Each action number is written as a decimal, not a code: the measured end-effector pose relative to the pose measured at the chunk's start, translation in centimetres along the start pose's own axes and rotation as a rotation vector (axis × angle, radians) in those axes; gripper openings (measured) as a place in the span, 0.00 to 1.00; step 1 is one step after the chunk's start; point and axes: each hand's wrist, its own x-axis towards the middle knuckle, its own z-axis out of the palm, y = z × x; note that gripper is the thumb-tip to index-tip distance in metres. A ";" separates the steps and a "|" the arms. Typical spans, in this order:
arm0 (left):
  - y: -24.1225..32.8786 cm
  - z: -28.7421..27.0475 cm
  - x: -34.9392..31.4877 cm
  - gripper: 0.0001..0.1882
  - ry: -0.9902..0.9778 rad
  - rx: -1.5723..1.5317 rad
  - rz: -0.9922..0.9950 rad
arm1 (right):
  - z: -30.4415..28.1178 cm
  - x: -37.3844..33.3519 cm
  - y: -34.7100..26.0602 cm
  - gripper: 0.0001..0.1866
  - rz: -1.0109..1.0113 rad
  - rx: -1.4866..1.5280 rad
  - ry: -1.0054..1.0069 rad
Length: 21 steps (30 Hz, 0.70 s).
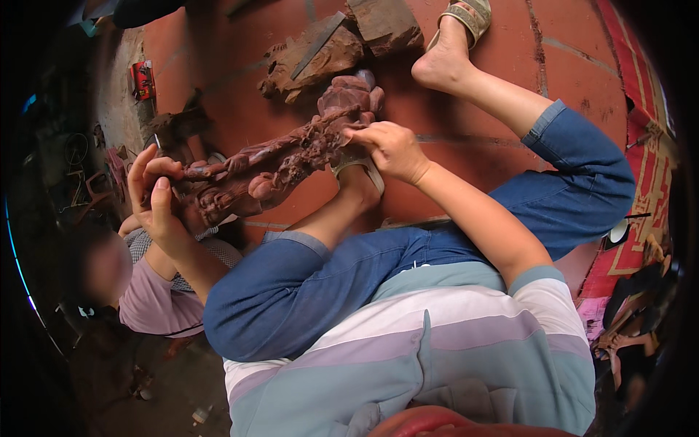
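A long reddish-brown wood carving [287, 156], cut with knobbly relief and rounded, petal-like shapes, slants across in front of my legs. Its left end rests against my left hand [159, 193], whose fingers and thumb curl about that end. Near the thicker right end, my right hand [393, 149] is closed with its fingertips pressed on the carved surface. Whatever those fingertips pinch, if anything, is too small to make out. My sandalled left foot [357, 178] is just below the carving's right part.
Beyond the carving, a flat dark metal strip [318, 45] lies on a rough wood chunk [313, 62], beside a squared block [386, 28]. A red can [143, 80] stands at left. Another person [160, 291] sits close by my left arm. Red tile floor [480, 138] spreads ahead.
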 end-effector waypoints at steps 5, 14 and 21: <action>1.1 0.9 -0.4 0.25 0.062 0.026 0.032 | -1.5 2.1 -2.7 0.18 0.109 0.184 0.100; 0.9 1.3 0.0 0.22 0.008 -0.093 0.013 | -1.3 1.6 -2.2 0.15 0.223 0.134 0.023; 0.4 1.3 0.1 0.22 0.018 -0.035 0.043 | -0.9 -0.7 -1.0 0.18 0.221 0.115 0.039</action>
